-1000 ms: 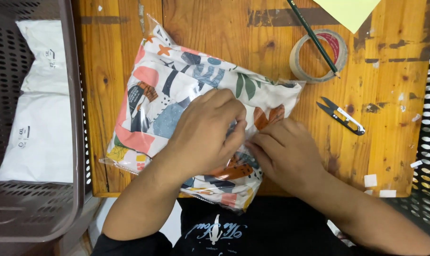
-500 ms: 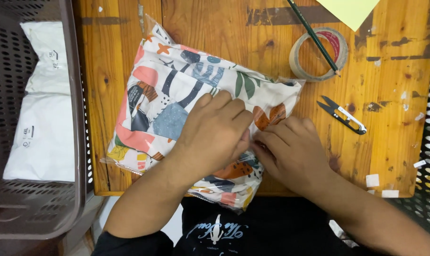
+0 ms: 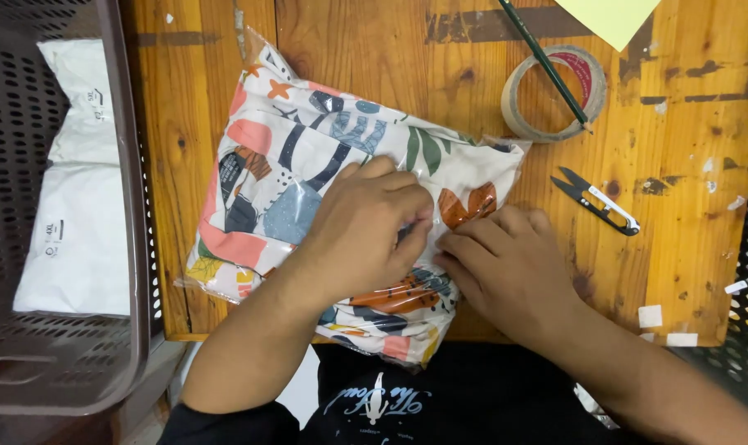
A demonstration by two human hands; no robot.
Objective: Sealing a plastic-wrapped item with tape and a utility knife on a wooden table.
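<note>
Hands press flat: left hand (image 3: 365,231) and right hand (image 3: 506,264), grasping nothing, on the bagged cloth (image 3: 308,173). Slippery plastic under the fingertips could slide, I judge.

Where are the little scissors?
In the head view, the snips lie on the wooden table, on the right side, just below the tape roll and past the right hand.

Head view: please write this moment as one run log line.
left hand: flat on printed fabric pack | right hand: pressing pack's edge | nearby: thread snips, tape roll, pencil
</note>
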